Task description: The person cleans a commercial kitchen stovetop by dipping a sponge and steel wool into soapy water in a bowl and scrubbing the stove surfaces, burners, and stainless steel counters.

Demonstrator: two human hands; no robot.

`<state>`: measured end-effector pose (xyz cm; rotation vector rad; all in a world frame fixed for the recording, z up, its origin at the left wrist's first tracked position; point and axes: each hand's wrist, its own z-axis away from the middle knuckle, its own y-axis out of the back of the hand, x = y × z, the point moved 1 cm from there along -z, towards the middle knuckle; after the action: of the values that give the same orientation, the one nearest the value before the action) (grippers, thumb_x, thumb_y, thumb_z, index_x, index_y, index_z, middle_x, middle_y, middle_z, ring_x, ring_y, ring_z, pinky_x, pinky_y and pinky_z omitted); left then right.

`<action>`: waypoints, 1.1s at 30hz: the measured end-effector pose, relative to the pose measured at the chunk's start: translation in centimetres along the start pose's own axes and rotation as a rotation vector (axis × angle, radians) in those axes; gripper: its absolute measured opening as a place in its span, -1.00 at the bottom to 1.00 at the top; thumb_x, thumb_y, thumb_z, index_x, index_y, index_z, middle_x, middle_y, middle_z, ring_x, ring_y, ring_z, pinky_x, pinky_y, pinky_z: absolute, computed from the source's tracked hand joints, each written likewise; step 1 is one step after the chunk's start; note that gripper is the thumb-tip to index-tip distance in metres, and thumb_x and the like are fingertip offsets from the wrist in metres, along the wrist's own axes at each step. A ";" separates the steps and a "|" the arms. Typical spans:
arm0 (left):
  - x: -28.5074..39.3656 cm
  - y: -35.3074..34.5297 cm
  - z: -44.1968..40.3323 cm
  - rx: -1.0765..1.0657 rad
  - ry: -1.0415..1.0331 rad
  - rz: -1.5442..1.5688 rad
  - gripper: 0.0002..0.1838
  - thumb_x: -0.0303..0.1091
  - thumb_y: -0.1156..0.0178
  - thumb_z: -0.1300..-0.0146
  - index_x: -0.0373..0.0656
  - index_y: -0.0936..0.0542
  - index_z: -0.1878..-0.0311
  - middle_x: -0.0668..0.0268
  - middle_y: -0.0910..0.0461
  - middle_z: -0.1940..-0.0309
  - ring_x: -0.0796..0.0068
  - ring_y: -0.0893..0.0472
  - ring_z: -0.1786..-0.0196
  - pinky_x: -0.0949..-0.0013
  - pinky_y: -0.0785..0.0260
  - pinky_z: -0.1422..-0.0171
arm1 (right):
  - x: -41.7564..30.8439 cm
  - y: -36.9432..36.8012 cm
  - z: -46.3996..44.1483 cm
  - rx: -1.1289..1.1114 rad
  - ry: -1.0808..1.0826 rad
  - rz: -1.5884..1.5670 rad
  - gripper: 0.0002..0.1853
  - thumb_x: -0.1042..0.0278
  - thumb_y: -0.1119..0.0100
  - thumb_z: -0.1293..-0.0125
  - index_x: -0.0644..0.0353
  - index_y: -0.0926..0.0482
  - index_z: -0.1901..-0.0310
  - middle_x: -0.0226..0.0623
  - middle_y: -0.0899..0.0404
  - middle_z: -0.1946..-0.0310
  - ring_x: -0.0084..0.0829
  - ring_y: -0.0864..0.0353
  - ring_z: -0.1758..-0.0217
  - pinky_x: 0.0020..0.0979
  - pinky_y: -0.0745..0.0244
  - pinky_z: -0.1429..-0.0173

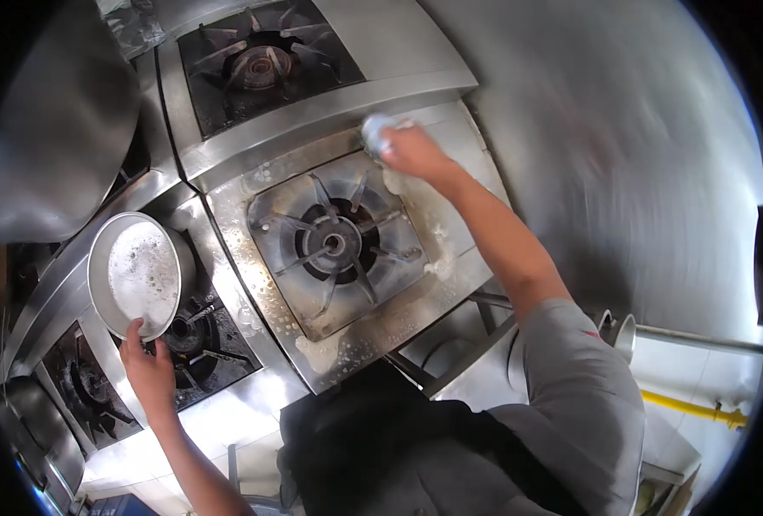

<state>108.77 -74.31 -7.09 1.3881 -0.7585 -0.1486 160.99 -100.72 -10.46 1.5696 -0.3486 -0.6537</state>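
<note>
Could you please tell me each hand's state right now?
Left hand: holding the round pan by its rim.
Right hand: closed on a blurred, pale item.

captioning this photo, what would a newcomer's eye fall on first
Likely the round burner mid-picture, in a stove top spotted with suds. Then the pale pan of sudsy liquid at left, left grip at its rim, and the blurred pale thing in the right grip, upper right of the burner.

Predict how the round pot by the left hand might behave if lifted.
The pot would probably slosh, as foamy-looking liquid shows inside. Its smooth metal wall looks likely to be slippery if wet. With the left hand at one edge only, it may tip toward the opposite side.
</note>
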 end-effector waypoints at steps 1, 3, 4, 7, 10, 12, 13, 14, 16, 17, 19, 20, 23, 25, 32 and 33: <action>0.2 0.0 0.1 -0.012 0.013 0.008 -0.48 -0.52 -0.27 -0.20 -0.11 -0.46 -0.25 -0.04 -0.53 -0.05 -0.11 -0.50 -0.16 0.03 -0.36 -0.25 | 0.1 -2.3 -1.3 -0.029 0.115 0.070 -0.64 0.26 -0.19 -0.21 0.21 -0.55 -0.02 0.03 -0.68 0.24 0.04 -0.67 0.11 -0.02 -0.47 -0.10; 0.3 0.1 0.0 -0.038 0.018 0.003 -0.48 -0.51 -0.27 -0.20 -0.11 -0.46 -0.25 -0.04 -0.54 -0.05 -0.11 -0.51 -0.15 0.03 -0.36 -0.24 | 0.6 -4.0 -2.0 -0.062 0.216 0.126 -0.60 0.24 -0.17 -0.22 0.18 -0.55 -0.08 0.01 -0.68 0.14 0.03 -0.66 0.02 0.03 -0.40 -0.24; 0.5 0.1 0.1 -0.027 0.010 -0.005 -0.49 -0.51 -0.27 -0.21 -0.12 -0.45 -0.25 -0.04 -0.54 -0.04 -0.11 -0.51 -0.15 0.03 -0.36 -0.24 | 1.2 -3.5 -1.7 -0.116 0.170 0.052 -0.55 0.24 -0.16 -0.23 0.16 -0.52 -0.15 -0.02 -0.66 0.04 0.01 -0.63 -0.05 0.08 -0.30 -0.31; 0.2 -0.2 0.0 -0.035 -0.005 -0.003 -0.51 -0.47 -0.27 -0.24 -0.09 -0.46 -0.26 -0.06 -0.54 -0.07 -0.11 -0.51 -0.17 0.04 -0.36 -0.25 | 2.9 -3.5 1.6 -0.167 0.084 -0.027 -0.46 0.21 -0.16 -0.25 0.12 -0.44 -0.27 -0.08 -0.60 -0.13 -0.05 -0.58 -0.16 0.14 -0.18 -0.38; -0.4 -0.5 -0.3 -0.042 0.026 -0.002 -0.53 -0.42 -0.27 -0.27 -0.06 -0.47 -0.25 -0.08 -0.54 -0.10 -0.11 -0.52 -0.19 0.06 -0.35 -0.26 | 3.8 -4.0 6.5 -0.121 0.028 0.020 -0.40 0.17 -0.19 -0.26 0.07 -0.40 -0.34 -0.14 -0.55 -0.22 -0.12 -0.53 -0.24 0.13 -0.15 -0.39; -1.0 -0.6 -0.2 -0.035 0.017 -0.007 -0.53 -0.43 -0.26 -0.27 -0.05 -0.48 -0.25 -0.07 -0.54 -0.11 -0.10 -0.52 -0.19 0.07 -0.35 -0.26 | 3.2 -5.2 11.7 -0.049 -0.012 0.174 -0.42 0.14 -0.21 -0.26 0.04 -0.43 -0.33 -0.18 -0.50 -0.26 -0.17 -0.47 -0.29 0.08 -0.15 -0.39; -1.1 -0.5 -0.2 -0.035 0.019 -0.005 -0.53 -0.43 -0.26 -0.27 -0.05 -0.48 -0.25 -0.07 -0.54 -0.11 -0.10 -0.52 -0.19 0.07 -0.35 -0.26 | 2.7 -5.6 14.5 -0.015 -0.014 0.288 -0.44 0.13 -0.22 -0.26 0.03 -0.46 -0.30 -0.20 -0.48 -0.28 -0.19 -0.46 -0.30 0.06 -0.16 -0.38; -0.9 -0.5 -0.1 -0.021 0.008 0.020 -0.51 -0.46 -0.26 -0.24 -0.06 -0.46 -0.26 -0.06 -0.54 -0.07 -0.11 -0.52 -0.16 0.04 -0.36 -0.24 | 2.2 -5.6 16.3 -0.018 -0.014 0.290 -0.44 0.13 -0.22 -0.26 0.03 -0.46 -0.30 -0.20 -0.48 -0.28 -0.19 -0.46 -0.30 0.06 -0.16 -0.38; -0.6 -0.5 0.0 -0.004 0.011 0.046 -0.48 -0.49 -0.26 -0.22 -0.06 -0.45 -0.27 -0.05 -0.54 -0.03 -0.12 -0.52 -0.13 0.01 -0.36 -0.23 | 2.1 -5.5 17.8 -0.033 -0.012 0.213 -0.48 0.14 -0.21 -0.27 0.02 -0.49 -0.27 -0.23 -0.49 -0.26 -0.21 -0.44 -0.31 0.03 -0.17 -0.38; -0.4 -0.3 0.0 -0.018 0.020 0.035 -0.48 -0.48 -0.26 -0.22 -0.06 -0.45 -0.27 -0.05 -0.54 -0.03 -0.12 -0.52 -0.13 0.02 -0.36 -0.23 | 2.4 -6.7 15.8 0.004 -0.011 0.263 -0.47 0.16 -0.21 -0.27 0.00 -0.48 -0.28 -0.17 -0.46 -0.28 -0.20 -0.42 -0.34 0.09 -0.15 -0.41; -0.3 -0.3 -0.2 -0.038 0.035 0.027 -0.48 -0.48 -0.26 -0.22 -0.05 -0.45 -0.28 -0.05 -0.54 -0.04 -0.12 -0.52 -0.14 0.02 -0.36 -0.24 | 0.6 -4.3 10.4 -0.150 -0.124 0.196 -0.47 0.16 -0.21 -0.27 -0.01 -0.47 -0.28 -0.15 -0.47 -0.28 -0.18 -0.43 -0.34 0.12 -0.14 -0.41; -0.5 -0.3 -0.3 -0.034 0.022 0.011 -0.48 -0.48 -0.25 -0.23 -0.05 -0.45 -0.27 -0.06 -0.54 -0.04 -0.12 -0.52 -0.14 0.03 -0.36 -0.24 | 0.0 -3.4 9.6 -0.301 -0.239 0.131 -0.48 0.17 -0.21 -0.27 -0.01 -0.47 -0.29 -0.13 -0.48 -0.28 -0.15 -0.43 -0.35 0.15 -0.13 -0.42; -0.9 -0.7 -0.4 -0.042 -0.001 0.001 -0.50 -0.46 -0.25 -0.23 -0.06 -0.46 -0.27 -0.06 -0.53 -0.03 -0.12 -0.52 -0.14 0.03 -0.36 -0.23 | 2.0 -6.0 16.5 -0.189 -0.145 0.135 -0.47 0.16 -0.19 -0.28 0.00 -0.47 -0.30 -0.07 -0.52 -0.24 -0.10 -0.47 -0.32 0.18 -0.11 -0.44; -1.1 -0.5 -0.6 -0.032 0.005 0.008 -0.51 -0.46 -0.25 -0.24 -0.06 -0.47 -0.26 -0.06 -0.53 -0.02 -0.11 -0.52 -0.14 0.04 -0.36 -0.22 | 0.9 -3.8 20.6 -0.187 -0.025 0.087 -0.46 0.12 -0.18 -0.30 0.05 -0.46 -0.31 -0.08 -0.52 -0.24 -0.09 -0.47 -0.32 0.15 -0.07 -0.47; -0.8 -0.4 -0.5 -0.050 0.001 0.009 -0.51 -0.42 -0.27 -0.25 -0.04 -0.46 -0.26 -0.04 -0.55 0.00 -0.10 -0.52 -0.11 0.04 -0.36 -0.21 | 1.4 -4.3 13.5 -0.107 -0.199 0.101 -0.41 0.08 -0.17 -0.32 0.21 -0.41 -0.30 0.01 -0.65 0.01 -0.03 -0.64 -0.04 0.13 -0.09 -0.46; -1.0 -0.6 -0.5 -0.047 0.014 0.012 -0.50 -0.41 -0.28 -0.25 -0.03 -0.46 -0.26 -0.03 -0.55 0.00 -0.10 -0.52 -0.12 0.03 -0.36 -0.21 | 1.6 -5.0 14.6 -0.102 -0.203 0.104 -0.41 0.08 -0.17 -0.32 0.21 -0.41 -0.30 0.01 -0.65 0.01 -0.03 -0.64 -0.04 0.13 -0.09 -0.46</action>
<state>108.45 -73.53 -8.03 1.3383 -0.7474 -0.1468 152.77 -112.79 -15.68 1.3820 -0.5365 -0.7409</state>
